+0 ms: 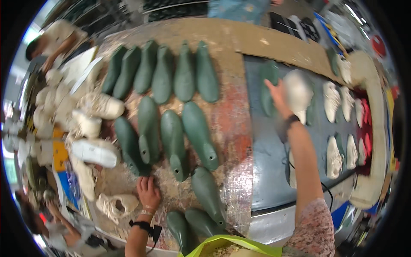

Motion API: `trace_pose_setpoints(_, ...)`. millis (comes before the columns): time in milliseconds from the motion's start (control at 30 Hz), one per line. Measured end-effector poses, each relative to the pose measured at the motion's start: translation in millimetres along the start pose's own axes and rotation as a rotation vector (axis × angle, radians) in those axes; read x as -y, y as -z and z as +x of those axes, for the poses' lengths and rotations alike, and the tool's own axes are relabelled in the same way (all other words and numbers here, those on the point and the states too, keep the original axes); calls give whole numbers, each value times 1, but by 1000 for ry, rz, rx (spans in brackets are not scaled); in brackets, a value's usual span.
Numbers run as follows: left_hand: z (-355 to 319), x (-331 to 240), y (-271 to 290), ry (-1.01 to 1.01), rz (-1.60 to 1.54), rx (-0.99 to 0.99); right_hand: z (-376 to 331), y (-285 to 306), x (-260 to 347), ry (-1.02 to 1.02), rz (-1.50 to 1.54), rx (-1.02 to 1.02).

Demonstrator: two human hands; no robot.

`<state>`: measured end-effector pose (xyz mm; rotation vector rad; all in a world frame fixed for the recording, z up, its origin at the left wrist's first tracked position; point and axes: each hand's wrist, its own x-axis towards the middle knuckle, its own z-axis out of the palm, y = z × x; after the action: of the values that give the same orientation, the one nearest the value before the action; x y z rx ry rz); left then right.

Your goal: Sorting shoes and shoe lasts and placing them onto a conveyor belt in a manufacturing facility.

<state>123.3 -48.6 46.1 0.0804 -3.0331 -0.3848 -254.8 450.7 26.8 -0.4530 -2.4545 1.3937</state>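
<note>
— Two hands are seen over the worktable (239, 38); what is held by each?

— A pale shoe upper (298, 91) is gripped by the right hand (277, 97), which is stretched well forward over the grey belt (267, 158); the fingers are closed on the upper's left side, and a dark green last (269, 88) is partly seen just beneath and to the left of it. Nothing is held by the left hand (148, 191): it is laid flat, fingers loosely spread, on the brown tabletop, just below the heel of a green last (129, 145) in the middle row.

— And what is carried by the belt?

— Two rows of whitish uppers (332, 100) are laid across it on the right, beside a thick cream-coloured rim (379, 128).

— Is anything contained elsewhere?

— No bin can be made out clearly. More green lasts (184, 73) are lined up on the tabletop in rows, and finished pale shoes (96, 152) are heaped along the left edge. A yellow-green edge (231, 243) is seen at the bottom; what it belongs to cannot be told
</note>
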Motion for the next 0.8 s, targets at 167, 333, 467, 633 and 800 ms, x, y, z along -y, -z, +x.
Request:
trace_pose_setpoints(167, 1, -6, -11, -9, -27, -20, 17, 40, -44, 119, -339, 100)
trace_pose_setpoints(333, -1, 2, 13, -23, -82, -100, 18, 2, 40, 457, -893, -6)
trace_pose_setpoints(467, 6, 3, 14, -81, -66, -135, -66, -76, 212, 512, -278, 671)
trace_pose_setpoints(633, 1, 10, 8, -75, -118, -156, -190, -235, 317, 1153, -51, 888)
trace_pose_setpoints(800, 6, 0, 3, -84, -192, -138, -249, -366, 318, 942, -495, 827)
